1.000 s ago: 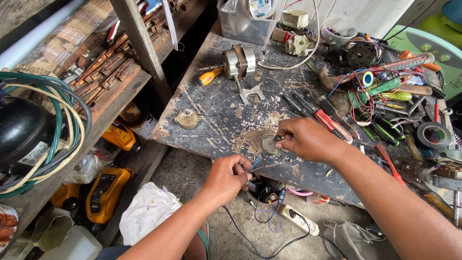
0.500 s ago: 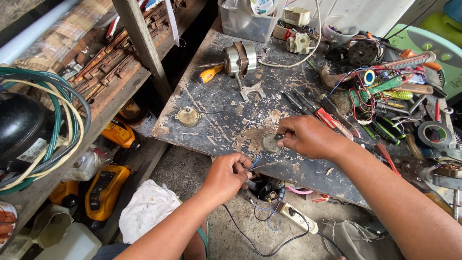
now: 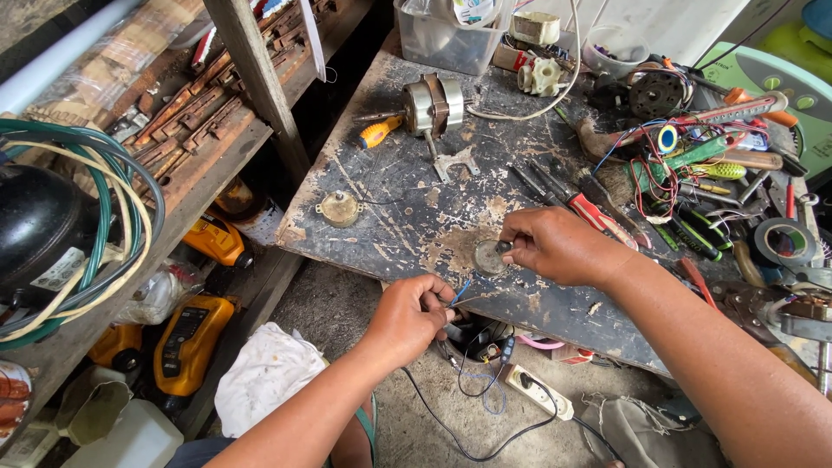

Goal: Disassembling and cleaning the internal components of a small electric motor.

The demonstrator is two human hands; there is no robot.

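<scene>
The right hand (image 3: 555, 247) pinches a small round motor (image 3: 490, 257) flat on the workbench (image 3: 390, 199), so it does not slide. Just below the motor, the left hand (image 3: 407, 316) is closed on its thin wires (image 3: 461, 293), keeping them taut.

A cluttered repair workshop for small electrical appliances.

Beyond the right hand (image 3: 559, 247), screwdrivers, pliers (image 3: 589, 208) and tangled wires crowd a scarred wooden workbench (image 3: 407, 208); a bare fan motor (image 3: 433, 104) lies farther up. Left of the left hand (image 3: 407, 316), shelves (image 3: 199, 147) hold rusty scrap, coiled hose (image 3: 104, 217) and yellow meters (image 3: 186, 342).
</scene>
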